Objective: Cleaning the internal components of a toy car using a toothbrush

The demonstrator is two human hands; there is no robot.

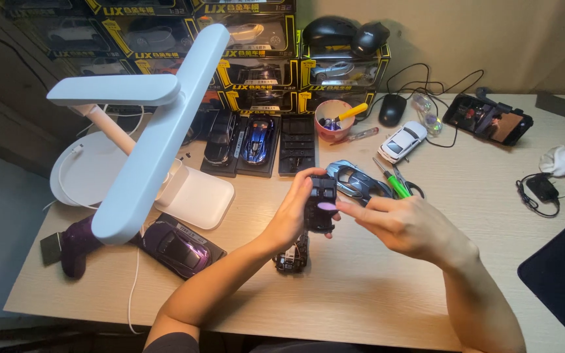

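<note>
Wooden desk point(361, 294) spans view. White desk lamp point(145, 137) stands at left, arm reaching toward near side. Stacked model-car boxes point(256, 59) line far edge. Purple model car point(178, 245) lies on base at near left. Blue car body point(358, 181) rests just far of hands; white model car point(403, 139) farther right. Left hand point(292, 216) clenched round black car chassis point(320, 204), held upright above desk centre. Right hand point(407, 225) fingertips press small purple piece point(327, 206) against chassis.

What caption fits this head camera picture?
Left hand holds a black toy-car chassis above the desk; right hand touches it.
</note>
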